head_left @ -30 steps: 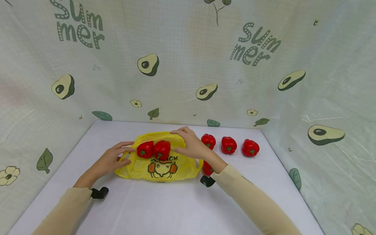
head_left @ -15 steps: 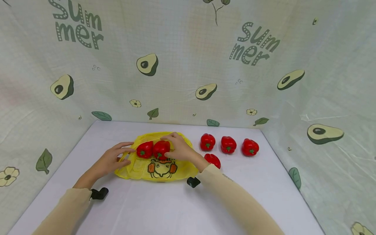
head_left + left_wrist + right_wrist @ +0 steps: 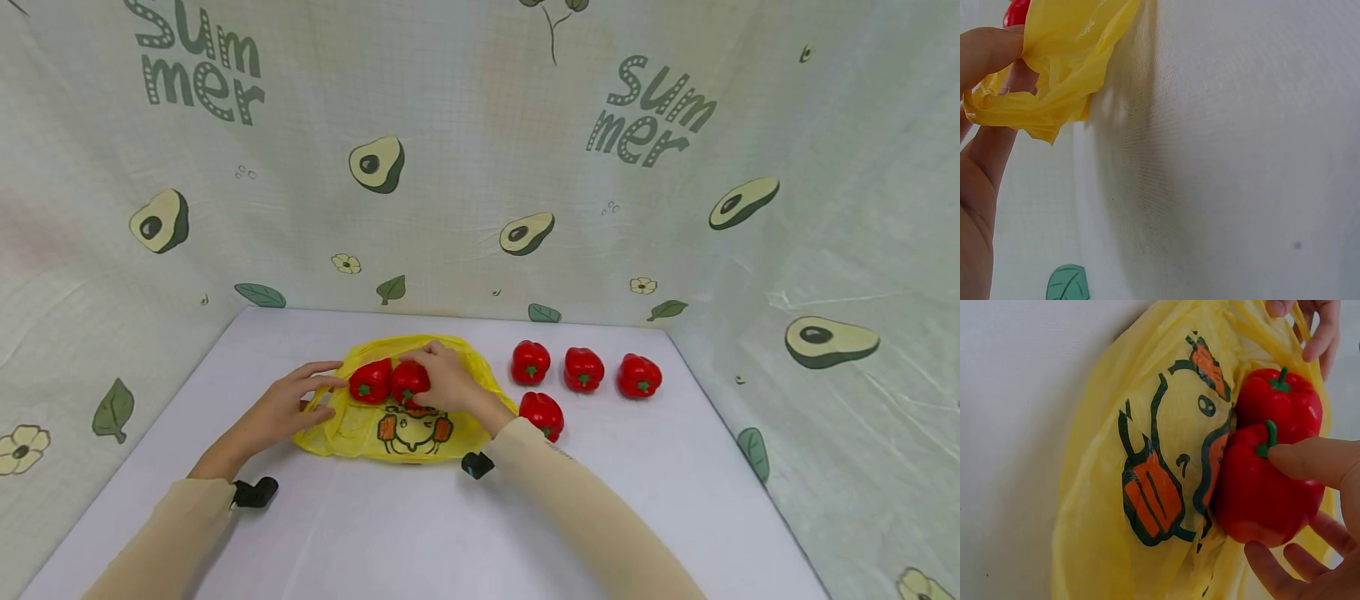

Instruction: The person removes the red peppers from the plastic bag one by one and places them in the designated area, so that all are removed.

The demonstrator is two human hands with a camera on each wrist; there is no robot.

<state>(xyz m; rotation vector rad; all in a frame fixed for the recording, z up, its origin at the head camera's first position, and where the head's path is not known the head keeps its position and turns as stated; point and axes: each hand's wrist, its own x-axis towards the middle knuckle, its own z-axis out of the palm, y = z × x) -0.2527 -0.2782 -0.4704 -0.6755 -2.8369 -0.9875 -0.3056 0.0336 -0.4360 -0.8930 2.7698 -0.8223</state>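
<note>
A yellow plastic bag (image 3: 352,429) with a printed cartoon face lies flat in the head view. My left hand (image 3: 277,408) is at its left end, where the left wrist view shows the thumb (image 3: 991,55) and a finger holding the bag's handle (image 3: 1004,112). Two red bell peppers with green stems lie side by side at the bag's mouth. Around the right one, the bell pepper (image 3: 1266,494), my right hand (image 3: 450,382) has its thumb by the stem and its fingers at the side. The left bell pepper (image 3: 370,382) touches it, held by neither hand.
To the right of the bag, a back row of three red bell peppers stands on the white table (image 3: 360,533): a near one (image 3: 530,362), a middle one (image 3: 583,369) and a far one (image 3: 638,377). Another bell pepper (image 3: 542,415) lies beside my right forearm. Printed cloth walls surround the table.
My right hand has moved left from the bag's right part and taken hold of the right pepper in the bag, which has shifted slightly left. My left hand has stayed put.
</note>
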